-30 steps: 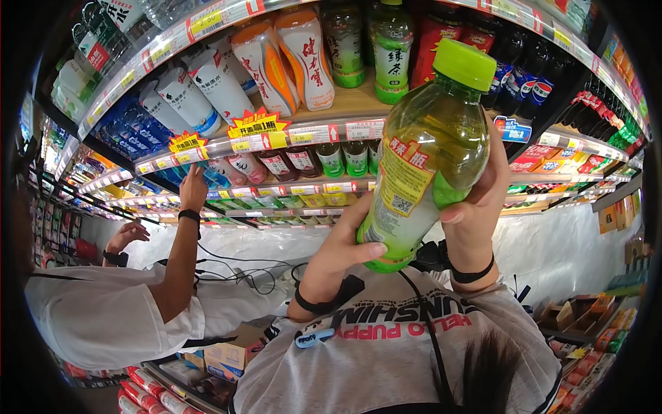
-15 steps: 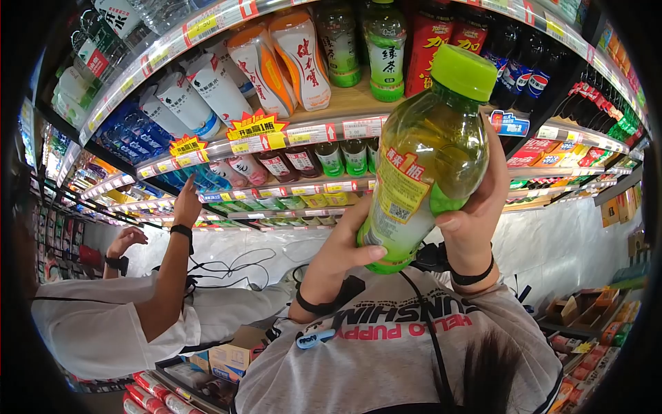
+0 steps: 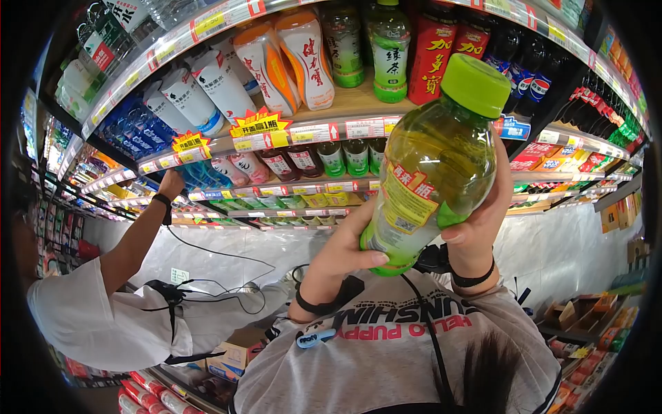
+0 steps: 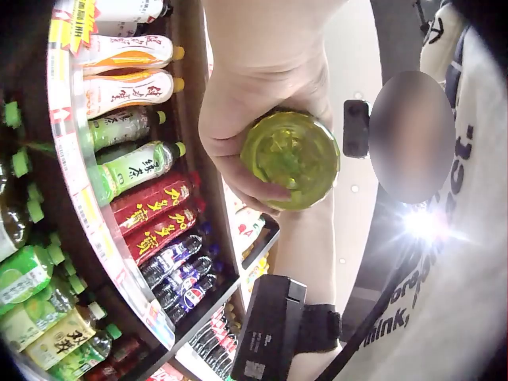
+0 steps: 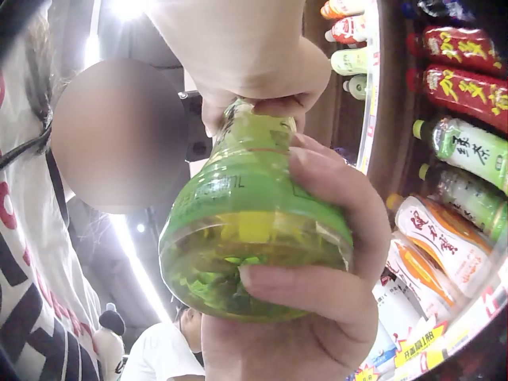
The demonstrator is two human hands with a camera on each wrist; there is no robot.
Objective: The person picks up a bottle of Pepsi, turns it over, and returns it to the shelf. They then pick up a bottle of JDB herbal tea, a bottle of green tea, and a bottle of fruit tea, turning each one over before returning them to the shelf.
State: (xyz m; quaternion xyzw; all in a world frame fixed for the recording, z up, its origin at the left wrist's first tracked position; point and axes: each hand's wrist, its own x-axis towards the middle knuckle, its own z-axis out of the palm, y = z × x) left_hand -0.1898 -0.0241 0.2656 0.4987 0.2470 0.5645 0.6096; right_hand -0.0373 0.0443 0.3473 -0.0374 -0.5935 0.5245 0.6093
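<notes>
A large green tea bottle (image 3: 420, 179) with a lime-green cap is held up, tilted, cap toward the upper right. My left hand (image 3: 345, 245) grips it at the base, thumb across the front. Higher up, my right hand (image 3: 486, 207) holds the bottle's far side, its thumb at the label edge. In the left wrist view the bottle's round end (image 4: 292, 163) faces the camera, with my left hand (image 4: 258, 91) curled about it. The right wrist view shows the translucent base (image 5: 254, 254) between the left hand's fingers, and my right hand (image 5: 246, 71) beyond.
Drink shelves (image 3: 324, 131) curve across the front, holding orange-and-white bottles (image 3: 307, 62), green tea bottles (image 3: 389, 55), red bottles (image 3: 432, 62) and colas. At the left, another person (image 3: 89, 317) in white reaches to a lower shelf. Cardboard boxes (image 3: 579, 314) stand at the right.
The bottle has shifted slightly right and down in the head view, still gripped by both hands. The other person's arm has stretched farther toward the shelf at left.
</notes>
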